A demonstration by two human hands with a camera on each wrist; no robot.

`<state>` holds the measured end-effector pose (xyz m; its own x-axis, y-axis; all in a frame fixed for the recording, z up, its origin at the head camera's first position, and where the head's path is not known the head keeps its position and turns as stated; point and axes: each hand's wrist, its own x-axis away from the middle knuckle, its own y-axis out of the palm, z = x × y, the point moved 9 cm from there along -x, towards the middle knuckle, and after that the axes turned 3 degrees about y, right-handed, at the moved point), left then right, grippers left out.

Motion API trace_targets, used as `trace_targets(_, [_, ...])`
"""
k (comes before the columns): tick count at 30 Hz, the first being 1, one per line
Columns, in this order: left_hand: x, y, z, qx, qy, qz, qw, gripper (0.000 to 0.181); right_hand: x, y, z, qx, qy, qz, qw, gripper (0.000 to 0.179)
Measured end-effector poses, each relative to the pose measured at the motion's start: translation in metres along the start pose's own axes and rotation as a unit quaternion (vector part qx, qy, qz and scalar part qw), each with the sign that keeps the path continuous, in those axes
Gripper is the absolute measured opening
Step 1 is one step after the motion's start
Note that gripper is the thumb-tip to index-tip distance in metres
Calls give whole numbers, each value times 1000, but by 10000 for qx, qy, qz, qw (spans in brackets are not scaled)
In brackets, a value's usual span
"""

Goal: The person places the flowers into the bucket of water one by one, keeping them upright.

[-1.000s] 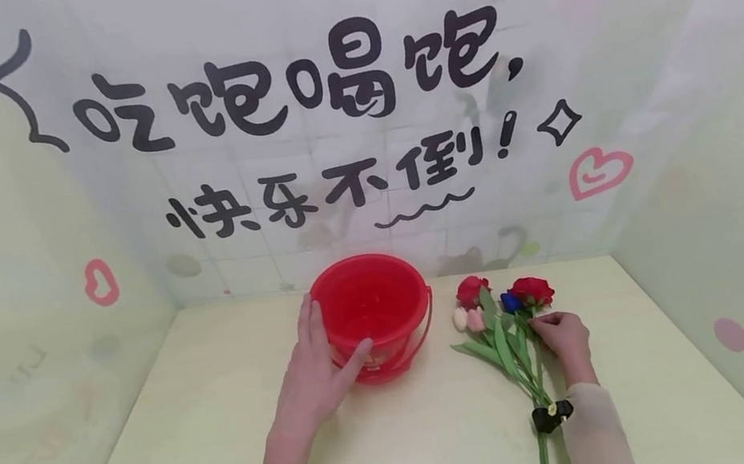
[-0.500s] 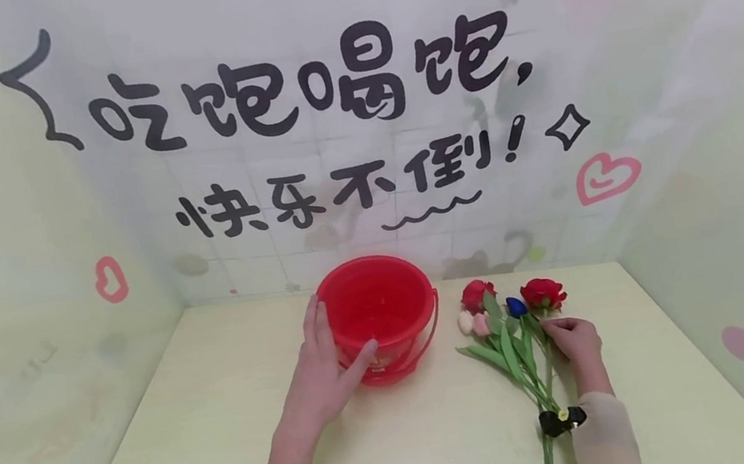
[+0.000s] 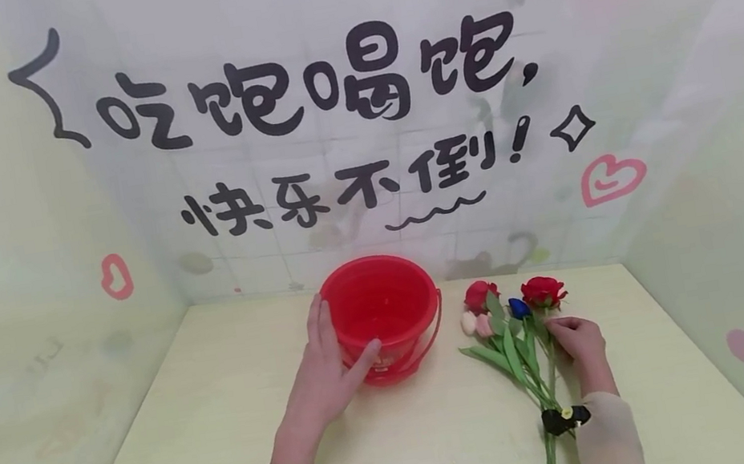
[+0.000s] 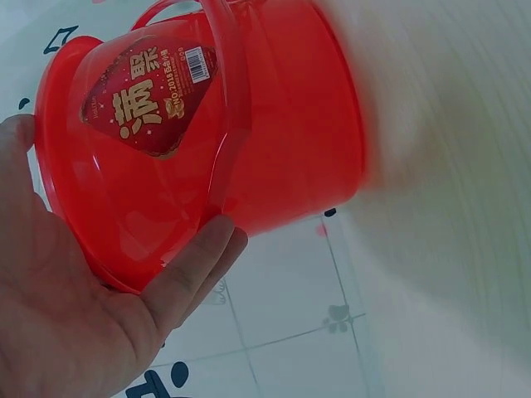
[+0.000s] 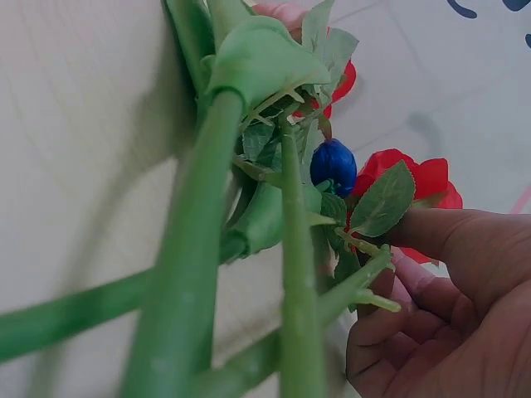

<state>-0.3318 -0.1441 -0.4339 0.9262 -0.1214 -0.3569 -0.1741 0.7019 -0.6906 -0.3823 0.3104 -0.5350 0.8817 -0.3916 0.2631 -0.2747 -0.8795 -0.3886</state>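
Two hands busy: left hand [image 3: 323, 382] cups the red bucket's [image 3: 385, 315] wall, fingers spread flat, probably steadying it on the surface [image 3: 180, 449]. Just right of the bucket, right hand [image 3: 579, 341] pinches a stem in the flower bunch [image 3: 512, 331].

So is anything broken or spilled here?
No, nothing stands out. The red bucket stands upright on the table with the left hand against its side. The flowers lie beside it, whole, with the right hand on a stem.
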Motion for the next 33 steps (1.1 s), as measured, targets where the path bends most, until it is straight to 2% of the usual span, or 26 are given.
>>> trace_targets(11, [0, -3, 1, -51, -27, -27, 10000, 122, 7, -1, -17, -204, -235, -80, 9995, 34])
trace_targets(16, [2, -2, 0, -4, -88, -78, 9999, 123, 12, -5, -26, -178, -339, 28, 9993, 34])
trace_targets(26, [4, 0, -2, -18, -69, -62, 10000, 122, 34, -15, -62, -188, -785, 239, 9964, 40])
trace_targets(33, [4, -1, -2, -51, -101, -62, 9999, 123, 51, -28, -90, -57, -1163, 588, 9915, 39])
